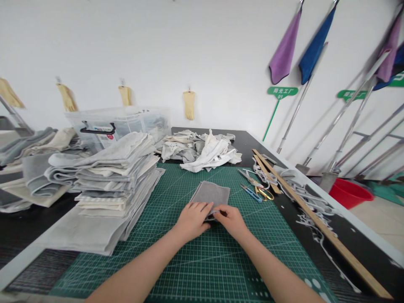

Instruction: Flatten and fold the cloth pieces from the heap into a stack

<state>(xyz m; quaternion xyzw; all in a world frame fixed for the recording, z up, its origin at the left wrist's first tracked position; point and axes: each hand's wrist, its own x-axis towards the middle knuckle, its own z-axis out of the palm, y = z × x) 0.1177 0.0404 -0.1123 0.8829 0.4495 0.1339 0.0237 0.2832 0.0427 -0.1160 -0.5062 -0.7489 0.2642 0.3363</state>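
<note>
A small grey cloth (211, 193) lies on the green cutting mat (176, 269), in front of me. My left hand (194, 219) rests over its near left part, fingers stretched out and thumb low beside the near edge. At the near right edge, my right hand (229, 219) pinches the cloth between thumb and fingers. The two hands almost meet at that edge. A tall stack of folded grey and white cloths (110, 185) stands to the left. Right of the cloth lie scissors with yellow handles (264, 193) and blue-handled snips (251, 192).
A clear plastic box (126, 122) stands behind the stack. Loose cloths (202, 149) are heaped beyond the mat. Long wooden strips (315, 214) and fabric scraps (303, 193) lie at the right. A red basin (350, 193) sits on the floor beyond the table edge.
</note>
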